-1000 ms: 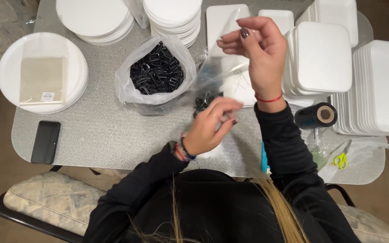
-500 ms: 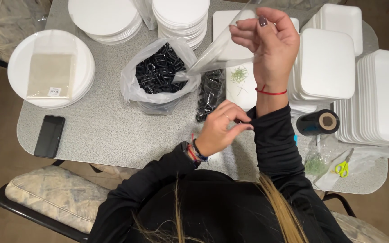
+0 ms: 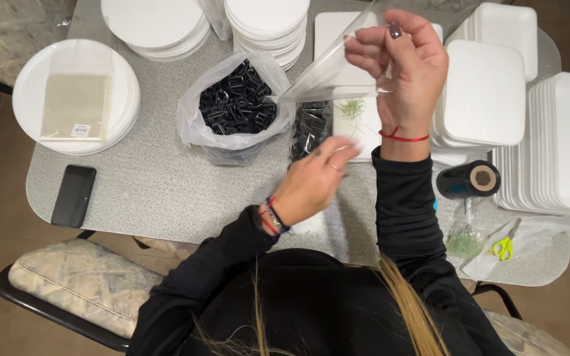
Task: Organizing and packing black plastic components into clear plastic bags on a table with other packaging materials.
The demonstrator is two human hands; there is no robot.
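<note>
My right hand (image 3: 404, 66) is raised above the table and pinches the top of a clear plastic bag (image 3: 331, 69), which slants down to the left. Lower down, my left hand (image 3: 315, 181) hovers over the grey table (image 3: 146, 188) with fingers partly curled and blurred; I cannot tell whether it holds anything. It is near a small clear packet of black pieces (image 3: 310, 128) and a white tray with green sprigs (image 3: 351, 112). A clear bag full of black plastic pieces (image 3: 235, 105) stands just left of both hands.
Stacks of round white plates (image 3: 153, 23) and rectangular white trays (image 3: 486, 92) line the back and right. A plate with clear bags (image 3: 74, 99) is at the left, a black phone (image 3: 74, 196) is near the front edge, and a black roll (image 3: 470, 179) and yellow scissors (image 3: 504, 245) are at the right.
My right hand stays raised with the clear bag, now shifted toward the upper right of view. My left hand has moved a little lower and left, and the view has shifted.
</note>
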